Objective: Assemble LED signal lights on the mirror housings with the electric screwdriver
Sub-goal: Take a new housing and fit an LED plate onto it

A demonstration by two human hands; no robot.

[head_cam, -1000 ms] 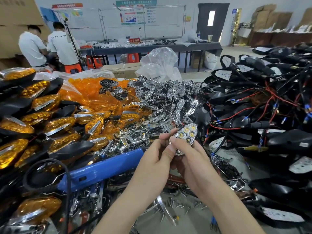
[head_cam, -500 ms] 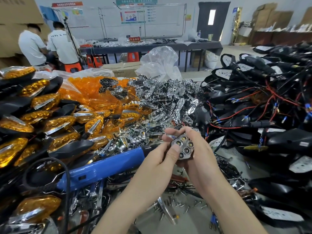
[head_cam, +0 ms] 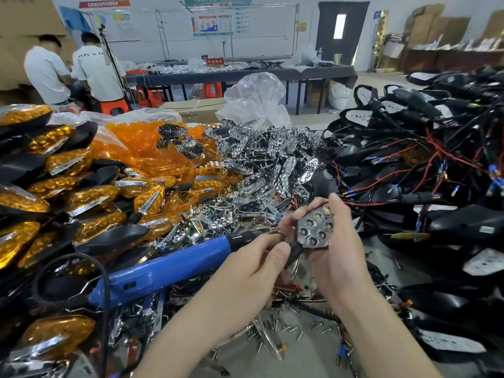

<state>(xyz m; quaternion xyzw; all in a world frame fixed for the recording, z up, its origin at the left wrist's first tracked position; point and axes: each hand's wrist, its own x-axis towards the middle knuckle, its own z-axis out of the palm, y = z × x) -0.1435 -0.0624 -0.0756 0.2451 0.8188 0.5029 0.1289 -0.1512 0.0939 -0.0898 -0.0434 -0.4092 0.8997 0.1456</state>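
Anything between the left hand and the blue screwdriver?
Nothing visible. The blue screwdriver lies uncovered on top of the parts pile, right beside the left hand, with its black nose by the fingers. The black cable loops over its far end only.

Red sign (head_cam: 214,61) on far table (head_cam: 245,75) reads 不合格区 (posters (head_cam: 215,23) illegible).

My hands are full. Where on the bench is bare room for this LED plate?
Only the grey bench strip between your forearms, edged by loose screws, could take the LED plate. Amber lights crowd the left, chrome reflectors the middle, wired black housings the right.
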